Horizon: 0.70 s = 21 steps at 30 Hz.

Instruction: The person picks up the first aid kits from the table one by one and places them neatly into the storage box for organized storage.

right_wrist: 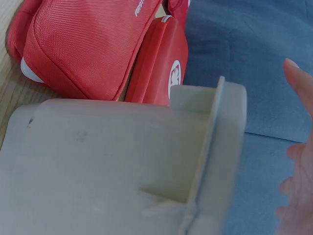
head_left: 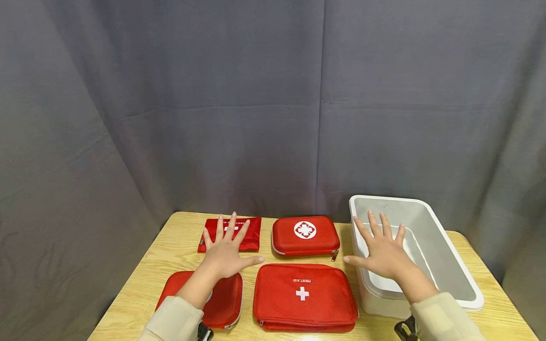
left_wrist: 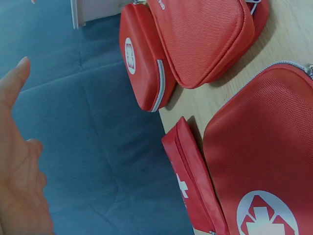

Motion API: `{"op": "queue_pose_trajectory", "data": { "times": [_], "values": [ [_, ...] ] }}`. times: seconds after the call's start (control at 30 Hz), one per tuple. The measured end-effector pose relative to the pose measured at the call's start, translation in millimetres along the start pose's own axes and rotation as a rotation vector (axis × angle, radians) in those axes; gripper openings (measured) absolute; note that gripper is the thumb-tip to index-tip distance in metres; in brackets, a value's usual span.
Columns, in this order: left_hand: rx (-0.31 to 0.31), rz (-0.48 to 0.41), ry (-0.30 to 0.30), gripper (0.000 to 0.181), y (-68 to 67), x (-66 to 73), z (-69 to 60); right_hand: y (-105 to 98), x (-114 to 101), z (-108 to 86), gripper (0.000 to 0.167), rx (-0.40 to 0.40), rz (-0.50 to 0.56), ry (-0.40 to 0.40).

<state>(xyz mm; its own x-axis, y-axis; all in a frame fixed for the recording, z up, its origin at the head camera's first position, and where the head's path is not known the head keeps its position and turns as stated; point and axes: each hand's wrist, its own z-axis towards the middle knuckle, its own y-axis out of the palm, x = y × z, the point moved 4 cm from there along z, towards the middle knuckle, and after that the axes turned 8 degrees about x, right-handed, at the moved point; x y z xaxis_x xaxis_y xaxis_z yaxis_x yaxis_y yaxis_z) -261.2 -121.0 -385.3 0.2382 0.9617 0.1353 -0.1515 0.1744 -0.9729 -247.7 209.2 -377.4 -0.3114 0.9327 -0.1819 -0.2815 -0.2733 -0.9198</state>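
Observation:
My left hand (head_left: 224, 255) hovers with fingers spread over the red first aid cases on the left, holding nothing. Below its wrist lies a red zip case (head_left: 226, 303), partly covered by the forearm. Behind the fingers is a flat red pouch (head_left: 251, 237) with a white cross. My right hand (head_left: 384, 255), fingers also spread, is held above the left side of a white plastic bin (head_left: 454, 253) and grips nothing. Between the hands sit a red first aid bag (head_left: 304, 308) with a white cross and, behind it, a hard red case (head_left: 283, 237) with a round white emblem.
All of it stands on a light wood-grain table (head_left: 132, 303). A grey curtain (head_left: 239, 118) hangs right behind the table's far edge and along its sides. The bin's tall walls rise above the cases on the right.

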Motion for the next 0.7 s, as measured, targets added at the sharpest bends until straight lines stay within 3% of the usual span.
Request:
{"op": "queue_pose_trajectory", "data": {
  "times": [0.4, 0.7],
  "values": [
    [-0.001, -0.016, 0.004, 0.095, 0.8, 3.5, -5.7, -4.9, 2.4, -5.1, 0.092, -0.018, 0.043, 0.009],
    [-0.004, -0.021, -0.008, 0.095, 6.7, -1.5, -8.7, -4.4, 22.1, -21.1, 0.093, -0.030, 0.025, 0.027]
  ]
}}
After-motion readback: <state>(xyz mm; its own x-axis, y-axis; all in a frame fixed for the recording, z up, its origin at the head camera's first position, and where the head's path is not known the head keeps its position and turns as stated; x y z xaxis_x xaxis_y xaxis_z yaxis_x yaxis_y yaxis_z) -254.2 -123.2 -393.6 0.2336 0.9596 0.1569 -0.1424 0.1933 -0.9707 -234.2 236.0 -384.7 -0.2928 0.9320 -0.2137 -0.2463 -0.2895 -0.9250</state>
